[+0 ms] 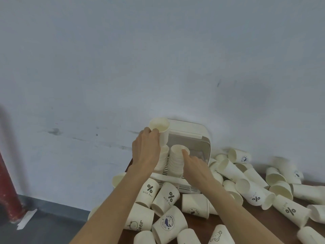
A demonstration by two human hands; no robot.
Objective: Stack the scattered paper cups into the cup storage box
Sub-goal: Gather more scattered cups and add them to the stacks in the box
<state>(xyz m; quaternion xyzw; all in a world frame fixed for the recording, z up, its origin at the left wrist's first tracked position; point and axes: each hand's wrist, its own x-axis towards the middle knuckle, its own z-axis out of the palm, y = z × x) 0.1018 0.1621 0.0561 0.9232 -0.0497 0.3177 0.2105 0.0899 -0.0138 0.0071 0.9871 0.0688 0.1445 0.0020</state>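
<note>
Gripping a paper cup (161, 132) around its side, the left hand (146, 148) holds it above the left stack (162, 160) inside the cup storage box (190, 138), hiding most of that stack. The right hand (195, 166), fingers extended, touches the rim of the right stack (176, 160) and covers the box's front. Scattered cups (255, 192) crowd the table (270, 224), several cut off by the picture's edge.

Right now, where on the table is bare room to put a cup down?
Little. A bare wood strip runs between the lying cups right of the right hand and the front cups. The rest around the storage box is crowded. The left hand holds a cup over the left stack.
</note>
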